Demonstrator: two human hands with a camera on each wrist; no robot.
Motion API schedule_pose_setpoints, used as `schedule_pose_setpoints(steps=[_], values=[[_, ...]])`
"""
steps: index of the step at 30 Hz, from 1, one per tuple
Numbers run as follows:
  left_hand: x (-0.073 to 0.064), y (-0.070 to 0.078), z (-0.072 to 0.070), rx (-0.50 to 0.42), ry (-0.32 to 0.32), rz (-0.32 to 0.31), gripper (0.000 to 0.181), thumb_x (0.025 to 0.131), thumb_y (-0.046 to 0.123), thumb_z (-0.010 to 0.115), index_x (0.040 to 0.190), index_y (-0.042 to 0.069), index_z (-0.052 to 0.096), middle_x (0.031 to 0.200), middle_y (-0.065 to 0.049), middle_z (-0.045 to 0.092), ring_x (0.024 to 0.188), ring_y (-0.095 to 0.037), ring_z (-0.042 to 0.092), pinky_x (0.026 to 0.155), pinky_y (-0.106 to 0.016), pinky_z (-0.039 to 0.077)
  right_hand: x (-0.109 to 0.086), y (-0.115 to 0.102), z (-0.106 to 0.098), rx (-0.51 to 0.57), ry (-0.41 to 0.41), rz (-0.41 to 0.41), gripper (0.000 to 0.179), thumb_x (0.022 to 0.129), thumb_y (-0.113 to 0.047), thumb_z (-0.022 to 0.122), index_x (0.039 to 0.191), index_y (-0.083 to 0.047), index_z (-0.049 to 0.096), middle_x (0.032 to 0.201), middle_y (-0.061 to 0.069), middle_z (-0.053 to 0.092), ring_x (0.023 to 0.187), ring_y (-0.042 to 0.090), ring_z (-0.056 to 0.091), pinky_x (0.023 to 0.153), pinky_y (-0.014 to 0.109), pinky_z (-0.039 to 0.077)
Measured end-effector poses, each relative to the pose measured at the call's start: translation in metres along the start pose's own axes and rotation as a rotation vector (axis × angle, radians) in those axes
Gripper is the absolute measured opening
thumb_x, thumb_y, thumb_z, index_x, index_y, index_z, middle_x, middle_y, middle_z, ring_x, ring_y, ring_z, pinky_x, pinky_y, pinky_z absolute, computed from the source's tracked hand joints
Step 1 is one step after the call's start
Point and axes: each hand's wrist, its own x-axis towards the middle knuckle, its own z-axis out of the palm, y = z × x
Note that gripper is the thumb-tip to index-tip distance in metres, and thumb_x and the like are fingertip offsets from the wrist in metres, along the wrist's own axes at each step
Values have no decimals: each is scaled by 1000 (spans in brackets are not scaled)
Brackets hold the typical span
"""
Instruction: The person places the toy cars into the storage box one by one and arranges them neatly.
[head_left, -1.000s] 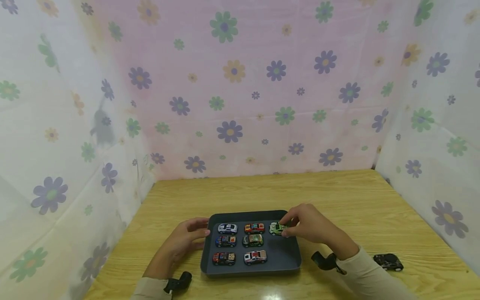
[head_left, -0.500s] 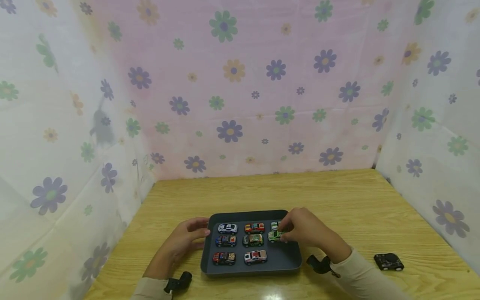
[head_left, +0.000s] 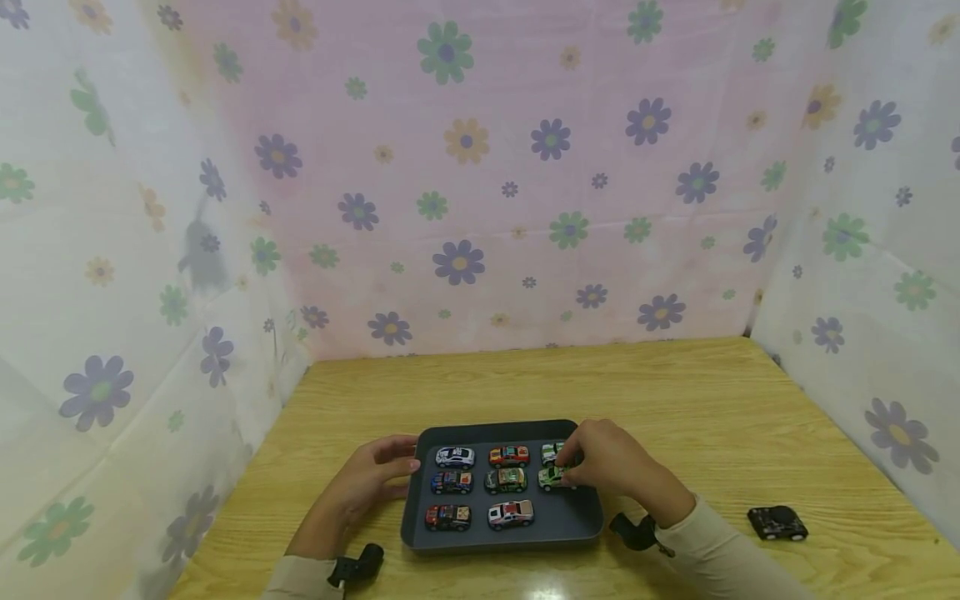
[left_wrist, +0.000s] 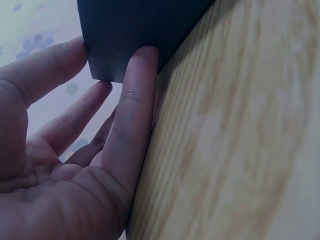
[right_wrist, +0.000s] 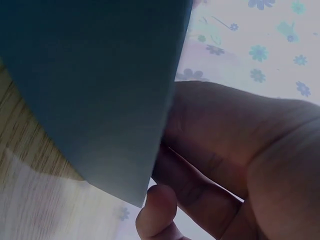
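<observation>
A dark grey tray (head_left: pixel 555 533) lies on the table, holding several small toy cars in rows. My right hand (head_left: pixel 617 464) reaches over its right side and pinches a green toy car (head_left: pixel 551 477) between thumb and fingers; the car's right end is hidden. Right behind it stands a white and green toy car (head_left: pixel 550 452), partly covered by the fingers. My left hand (head_left: pixel 365 477) rests against the tray's left side. In the left wrist view its fairly straight fingers (left_wrist: pixel 137 95) touch the dark outer wall.
To the left in the tray stand a white car (head_left: pixel 455 457), a red and yellow car (head_left: pixel 509 456) and several others. A black toy car (head_left: pixel 777 523) sits on the wooden table (head_left: pixel 675 392) at the right. Flowered cloth (head_left: pixel 517 167) encloses the back and sides.
My right hand has moved slightly toward me with the green car, bringing it in front of the white and green car, which has come into view. The left hand has stayed still.
</observation>
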Motion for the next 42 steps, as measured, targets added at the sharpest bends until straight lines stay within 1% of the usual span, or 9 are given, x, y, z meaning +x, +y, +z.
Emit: schedule_pose_setpoints(steps=[4,11,20,26,32,38,42], values=[[0,0,0,4,-3,4,56,97,14,73,147,2,53,148,-23,53,116,-27,67,93,-47,63,0,-1,1,0,1,21,15,78,-12,90,89,-19,84,96,-4,78,89,17,70,72,39,61],[0,2,0,1,5,2,56,96,14,74,147,2,54,148,-23,54,115,-27,67,93,-47,63,1,0,3,-12,-3,45,16,76,-15,92,88,-20,84,92,-6,77,82,13,69,68,35,60],[-1,3,1,-13,21,-11,56,95,13,75,146,2,54,147,-23,54,116,-26,67,93,-47,63,1,1,3,-12,-2,56,17,75,-13,93,87,-22,84,91,-7,77,83,13,68,69,36,60],[-1,3,0,-9,26,-8,60,94,15,77,147,2,53,148,-23,54,116,-27,67,93,-47,63,2,0,2,-25,-3,72,18,74,-15,93,87,-23,84,92,-9,77,84,13,68,70,35,60],[0,1,0,-14,25,-14,57,95,13,75,147,2,53,147,-22,54,116,-26,67,94,-47,62,-1,-2,-5,9,-8,50,19,75,-12,92,90,-20,84,93,-7,77,85,14,68,71,37,60],[0,1,1,-3,25,-18,57,96,16,74,148,4,53,149,-22,54,117,-25,66,93,-47,63,-6,1,-19,50,6,24,19,78,-17,91,95,-21,84,102,-6,77,94,19,68,72,37,57],[1,1,1,-7,23,-17,58,96,17,75,148,4,53,150,-22,53,118,-26,66,93,-47,63,-13,7,-32,81,10,11,21,80,-19,90,99,-21,83,111,-3,76,87,17,68,66,34,56]])
